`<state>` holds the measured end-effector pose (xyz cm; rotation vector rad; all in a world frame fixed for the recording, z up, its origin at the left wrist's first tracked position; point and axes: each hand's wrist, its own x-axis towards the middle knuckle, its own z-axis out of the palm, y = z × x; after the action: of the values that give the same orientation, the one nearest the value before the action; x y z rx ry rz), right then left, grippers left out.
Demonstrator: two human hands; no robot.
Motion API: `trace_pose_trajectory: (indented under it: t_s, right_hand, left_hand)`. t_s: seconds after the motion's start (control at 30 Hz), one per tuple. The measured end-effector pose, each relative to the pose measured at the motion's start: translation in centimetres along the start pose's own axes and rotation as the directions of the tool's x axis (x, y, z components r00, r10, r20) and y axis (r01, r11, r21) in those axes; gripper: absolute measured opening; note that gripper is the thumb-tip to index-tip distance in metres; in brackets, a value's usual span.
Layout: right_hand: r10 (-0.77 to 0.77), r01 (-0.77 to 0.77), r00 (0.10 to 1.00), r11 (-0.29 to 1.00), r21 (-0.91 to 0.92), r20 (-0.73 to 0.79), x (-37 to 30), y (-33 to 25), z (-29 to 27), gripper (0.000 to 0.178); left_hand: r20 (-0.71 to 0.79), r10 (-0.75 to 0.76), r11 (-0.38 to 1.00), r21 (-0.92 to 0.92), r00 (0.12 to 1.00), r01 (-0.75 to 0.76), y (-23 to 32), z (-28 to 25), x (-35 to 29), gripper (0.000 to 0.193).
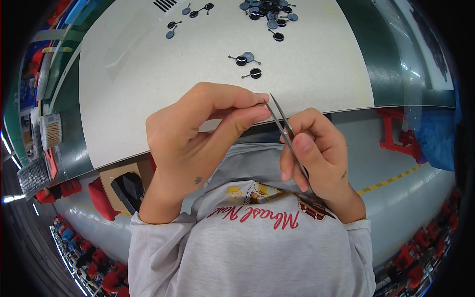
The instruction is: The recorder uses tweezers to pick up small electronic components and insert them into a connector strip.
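My left hand [190, 133] is closed in a pinch, thumb against index finger, above the front edge of the white table sheet [148, 94]. Whatever lies between those fingertips is too small and hidden to name; only a thin dark sliver shows. A pair of metal tweezers [297, 152] is gripped in my right hand [324, 153]. Its two tips are slightly apart and point at the left fingertips. Just beyond my hands lies a small round black disc with a thin tail [255, 73]. Behind it, a black disc [241, 61] overlaps a grey one [249, 56].
A pile of similar tailed discs [267, 10] sits at the far edge, with several loose ones at far left. Cotton swabs [52, 131] in a pack stand at the left. Below the table are a cardboard box [111, 180] and a red stool [393, 131].
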<state>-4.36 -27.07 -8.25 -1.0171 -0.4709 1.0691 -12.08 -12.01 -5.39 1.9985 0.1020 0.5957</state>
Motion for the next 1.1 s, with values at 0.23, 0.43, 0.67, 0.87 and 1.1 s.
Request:
trace_pose_trajectory:
  t_s: [0.23,0.43,0.67,0.87,1.1]
  right_hand:
    - [-0.019,0.019,1.0,1.0,-0.014,-0.003,-0.1,0.1,0.0,0.023]
    - [-0.012,0.012,1.0,1.0,-0.017,-0.007,-0.1,0.0,0.0,0.022]
    - [0.04,-0.041,0.999,0.996,0.083,0.009,-0.2,0.0,-0.2,0.013]
    - [0.049,-0.049,0.999,0.994,0.099,0.0,-0.1,0.1,-0.1,0.013]
    - [-0.554,0.434,0.832,0.63,-0.644,0.019,0.4,1.4,-0.8,0.015]
  left_hand:
    - [-0.024,0.012,1.0,0.026,1.0,-0.011,-0.1,0.0,0.0,0.011]
    - [-0.011,0.062,0.994,0.093,0.998,-0.061,-0.1,0.0,0.1,0.01]
    - [-0.058,0.223,0.947,0.251,0.973,-0.202,-0.9,0.2,0.2,0.014]
    - [0.04,0.342,0.884,0.326,0.939,-0.336,-1.2,0.0,0.3,0.015]
    - [0.046,0.438,0.827,0.372,0.898,-0.422,-1.1,0.4,0.4,0.018]
